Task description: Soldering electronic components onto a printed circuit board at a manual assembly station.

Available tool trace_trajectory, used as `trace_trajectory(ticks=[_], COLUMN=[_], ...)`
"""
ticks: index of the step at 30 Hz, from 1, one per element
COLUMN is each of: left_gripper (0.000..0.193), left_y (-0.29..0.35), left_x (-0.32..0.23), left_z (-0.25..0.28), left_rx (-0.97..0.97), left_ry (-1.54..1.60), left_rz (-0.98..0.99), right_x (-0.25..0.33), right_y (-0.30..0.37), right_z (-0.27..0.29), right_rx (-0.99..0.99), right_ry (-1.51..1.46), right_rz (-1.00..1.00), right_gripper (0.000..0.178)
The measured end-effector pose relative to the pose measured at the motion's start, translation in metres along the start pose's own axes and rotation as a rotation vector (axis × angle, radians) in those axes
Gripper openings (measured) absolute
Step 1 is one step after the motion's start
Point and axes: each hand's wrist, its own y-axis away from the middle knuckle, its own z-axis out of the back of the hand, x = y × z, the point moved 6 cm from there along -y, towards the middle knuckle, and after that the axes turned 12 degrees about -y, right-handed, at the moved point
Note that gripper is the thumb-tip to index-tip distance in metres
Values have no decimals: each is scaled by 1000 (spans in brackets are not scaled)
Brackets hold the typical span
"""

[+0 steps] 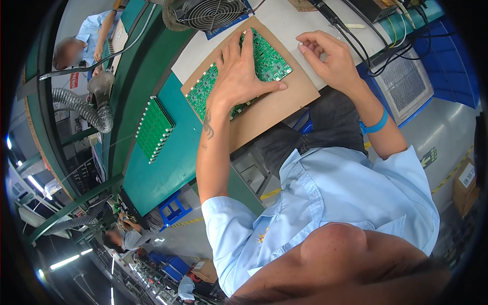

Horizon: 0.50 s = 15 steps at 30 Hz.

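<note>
A green circuit board panel [267,57], crowded with small parts and edged with white pieces, lies on a brown cardboard sheet [300,94]. My left hand [236,76] rests across it with fingers spread and thumb stretched toward its near right edge, covering the middle of the panel. To the right, my right hand [328,56] is raised apart from the panel. Its thumb and forefinger pinch a small white piece [300,44], too small to name more exactly.
A stack of green boards [154,129] with white edge pieces sits on the green bench mat [168,168] at left. A fan [216,14] stands at the far side. Black cables [351,35] run at right, near a blue bin [447,61]. Other people work at left.
</note>
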Motion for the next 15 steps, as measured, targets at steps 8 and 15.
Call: trace_trajectory(ticks=[8,15], left_gripper=[137,138], left_y=[3,19], left_x=[-1,-9], left_z=[8,36], left_rx=[-25,-165], left_ry=[16,90], left_rz=[-15,-53], right_x=[1,-7], right_y=[0,7], right_z=[1,-3], right_rx=[38,78], right_ry=[32,-346], right_rz=[40,-214], right_gripper=[9,7])
